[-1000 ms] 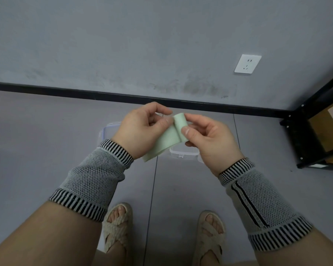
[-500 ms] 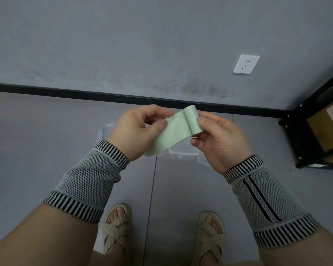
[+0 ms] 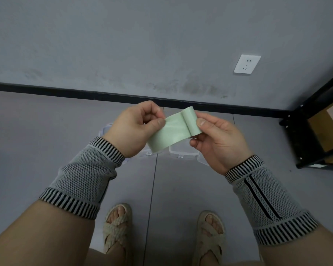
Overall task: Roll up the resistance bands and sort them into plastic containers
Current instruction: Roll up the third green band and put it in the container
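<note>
I hold a pale green resistance band (image 3: 171, 134) in the air in front of me, above the floor. My right hand (image 3: 217, 139) pinches its rolled end at the upper right between thumb and fingers. My left hand (image 3: 135, 129) pinches the flat loose part with thumb and curled fingers. The band stretches slanted between both hands. Clear plastic containers (image 3: 183, 152) lie on the floor below, mostly hidden behind my hands.
A grey tiled floor (image 3: 46, 131) meets a grey wall with a black skirting strip (image 3: 65, 92) and a white socket (image 3: 247, 64). A black metal shelf (image 3: 303, 143) with a cardboard box stands at the right. My sandalled feet (image 3: 117, 225) show at the bottom.
The hands have drawn apart a little, my right hand moving right and up. More of the green band lies flat between them, and the rolled end sits at my right fingertips.
</note>
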The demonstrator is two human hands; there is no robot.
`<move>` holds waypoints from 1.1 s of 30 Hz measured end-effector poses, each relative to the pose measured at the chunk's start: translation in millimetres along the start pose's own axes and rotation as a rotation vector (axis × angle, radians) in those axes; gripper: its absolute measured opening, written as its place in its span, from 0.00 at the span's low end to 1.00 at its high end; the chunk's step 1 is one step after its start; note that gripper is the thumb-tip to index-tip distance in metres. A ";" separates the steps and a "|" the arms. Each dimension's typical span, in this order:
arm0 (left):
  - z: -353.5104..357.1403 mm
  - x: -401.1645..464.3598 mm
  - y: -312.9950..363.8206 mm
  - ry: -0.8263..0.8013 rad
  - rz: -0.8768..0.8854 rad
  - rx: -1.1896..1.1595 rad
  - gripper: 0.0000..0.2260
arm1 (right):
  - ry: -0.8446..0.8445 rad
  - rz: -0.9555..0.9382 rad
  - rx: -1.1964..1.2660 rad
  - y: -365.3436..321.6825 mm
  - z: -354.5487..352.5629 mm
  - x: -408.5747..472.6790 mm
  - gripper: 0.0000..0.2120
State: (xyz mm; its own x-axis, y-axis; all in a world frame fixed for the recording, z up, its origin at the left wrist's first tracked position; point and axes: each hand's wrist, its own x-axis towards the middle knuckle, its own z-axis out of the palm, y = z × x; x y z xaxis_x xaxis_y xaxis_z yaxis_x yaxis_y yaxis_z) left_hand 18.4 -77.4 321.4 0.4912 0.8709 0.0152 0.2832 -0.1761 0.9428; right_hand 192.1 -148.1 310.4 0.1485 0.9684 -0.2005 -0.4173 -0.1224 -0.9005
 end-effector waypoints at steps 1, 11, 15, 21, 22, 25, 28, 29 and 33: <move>-1.2 -0.4 0.6 0.002 0.002 -0.021 0.01 | -0.010 -0.002 0.011 -0.7 -0.7 0.0 0.11; 3.3 -2.4 6.5 0.072 -0.012 -0.060 0.07 | 0.071 -0.106 -0.274 8.0 5.6 0.3 0.11; 5.0 -2.3 7.7 0.083 -0.014 -0.064 0.06 | 0.091 -0.121 -0.310 8.7 8.8 0.1 0.11; 7.1 -0.7 8.8 0.086 -0.013 -0.074 0.07 | 0.127 -0.080 -0.268 7.5 10.1 -0.8 0.07; 6.6 -0.4 8.0 0.088 -0.017 -0.070 0.07 | 0.130 -0.050 -0.243 7.5 9.2 -0.5 0.06; 5.5 0.4 6.1 0.089 -0.033 -0.068 0.07 | 0.139 0.023 -0.084 5.7 7.7 -0.1 0.05; 5.8 0.7 6.5 0.088 -0.036 -0.074 0.06 | 0.128 0.029 -0.070 5.7 9.2 -0.3 0.05; 6.3 0.6 7.2 0.085 -0.034 -0.077 0.06 | 0.126 0.017 -0.106 6.4 9.8 -0.3 0.05; 7.7 0.3 8.9 0.083 -0.027 -0.086 0.07 | 0.134 -0.030 -0.181 9.2 14.6 0.1 0.07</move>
State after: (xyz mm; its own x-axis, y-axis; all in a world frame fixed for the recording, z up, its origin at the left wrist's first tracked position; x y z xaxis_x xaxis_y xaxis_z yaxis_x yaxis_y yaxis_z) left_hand 27.5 -82.2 327.2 0.4131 0.9106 0.0140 0.2214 -0.1153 0.9683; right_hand 175.2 -146.0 307.7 0.2812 0.9361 -0.2113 -0.2446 -0.1430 -0.9590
